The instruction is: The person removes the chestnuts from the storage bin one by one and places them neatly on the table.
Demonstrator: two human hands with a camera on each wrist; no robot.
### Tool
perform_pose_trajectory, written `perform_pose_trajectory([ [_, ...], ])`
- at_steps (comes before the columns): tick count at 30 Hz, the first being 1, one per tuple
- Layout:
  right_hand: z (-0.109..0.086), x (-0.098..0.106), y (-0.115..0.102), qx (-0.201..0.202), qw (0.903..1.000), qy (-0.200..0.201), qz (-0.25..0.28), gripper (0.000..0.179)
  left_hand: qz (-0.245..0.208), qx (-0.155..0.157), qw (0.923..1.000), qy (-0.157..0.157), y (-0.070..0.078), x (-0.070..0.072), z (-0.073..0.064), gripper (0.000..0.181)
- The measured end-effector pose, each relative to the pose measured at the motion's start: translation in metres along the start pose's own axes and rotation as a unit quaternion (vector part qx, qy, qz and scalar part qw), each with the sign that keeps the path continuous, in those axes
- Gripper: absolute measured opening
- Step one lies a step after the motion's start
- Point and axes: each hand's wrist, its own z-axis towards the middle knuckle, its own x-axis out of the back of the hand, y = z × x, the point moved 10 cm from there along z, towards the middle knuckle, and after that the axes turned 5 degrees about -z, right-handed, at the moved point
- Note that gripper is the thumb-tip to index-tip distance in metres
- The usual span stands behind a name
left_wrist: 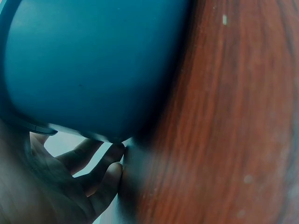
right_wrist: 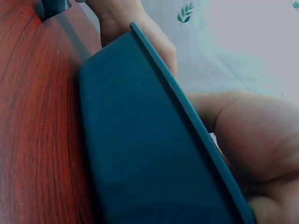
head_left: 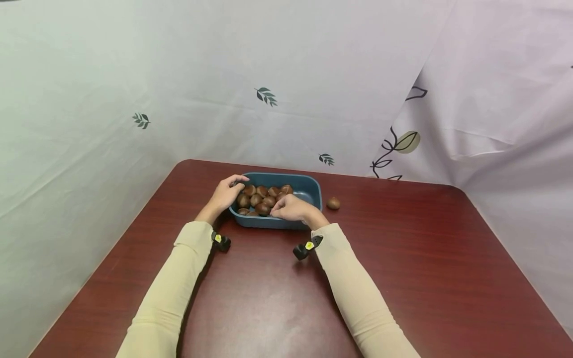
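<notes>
Tray [head_left: 277,223] lies long-axis left–right, frame centre; right hand [head_left: 292,208], grasp hidden, meets the chestnuts' [head_left: 269,201] right side, left hand [head_left: 226,194] gripping tray's left end.

Reddish-brown wood-grained table [head_left: 421,268]; behind it, pale creased cloth [head_left: 322,59] (dark leaf prints [head_left: 266,96] scattered).

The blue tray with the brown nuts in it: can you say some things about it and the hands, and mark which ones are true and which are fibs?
1. The blue tray stands on the table. True.
2. Both hands are far away from the tray. False: the right hand reaches into it.
3. The left hand is at the tray's left end. True.
4. Everything round and brown is inside the tray. False: one nut lies on the table to its right.
5. Several brown nuts are in the tray. True.
</notes>
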Motion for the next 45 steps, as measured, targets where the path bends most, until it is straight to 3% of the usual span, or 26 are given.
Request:
perform_pose_trajectory([
  [10,0.0,0.0,0.007,-0.015,0.9937,-0.028,0.108,0.03,0.0,0.0,1.0,0.004,-0.001,0.0,0.0,0.033],
  [17,0.0,0.0,0.009,-0.046,0.9827,-0.033,0.176,0.035,-0.003,-0.001,1.0,0.005,-0.001,0.001,-0.001,0.033],
  [22,0.001,0.002,0.009,-0.059,0.9677,-0.027,0.244,0.036,-0.003,-0.001,1.0,0.009,0.0,0.002,0.0,0.033],
  [29,-0.004,0.005,0.01,-0.067,0.9341,-0.022,0.35,0.043,-0.002,0.002,1.0,0.006,-0.001,0.002,-0.002,0.033],
  [32,-0.007,0.012,0.012,-0.065,0.9263,-0.007,0.371,0.028,-0.002,0.002,1.0,0.006,-0.001,0.001,-0.002,0.033],
  [34,-0.009,0.017,0.014,-0.066,0.9266,0.003,0.37,0.013,-0.002,0.002,1.0,0.005,0.0,0.0,-0.003,0.033],
  [36,-0.013,0.023,0.016,-0.066,0.9314,0.01,0.358,0.01,-0.003,0.003,1.0,0.004,0.0,0.0,-0.003,0.033],
  [40,-0.026,0.041,0.023,-0.06,0.9413,0.028,0.331,0.02,-0.003,0.004,1.0,0.004,0.002,0.0,-0.002,0.032],
  [45,-0.043,0.064,0.034,-0.049,0.9427,0.056,0.325,0.038,0.001,0.008,1.0,0.006,0.003,0.002,-0.002,0.032],
])
